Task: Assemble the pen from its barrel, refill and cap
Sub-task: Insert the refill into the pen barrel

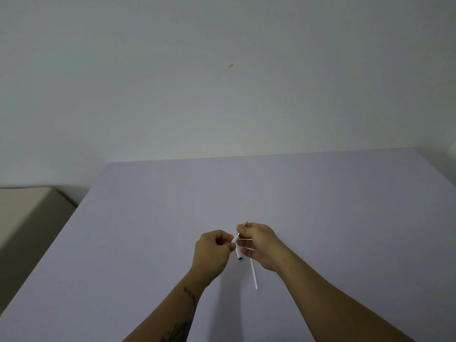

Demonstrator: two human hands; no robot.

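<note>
My left hand pinches a short white tube with a dark open end, the cap or barrel, which points down toward me. My right hand is closed around a thin white refill. The refill's metal tip sticks out above the fingers, and its long tail hangs below the palm over the table. The two hands nearly touch above the middle of the lavender table. Another white part may lie inside my right palm, but I cannot tell.
A pale wall stands behind the table's far edge. At the left, a beige box or ledge sits lower than the table.
</note>
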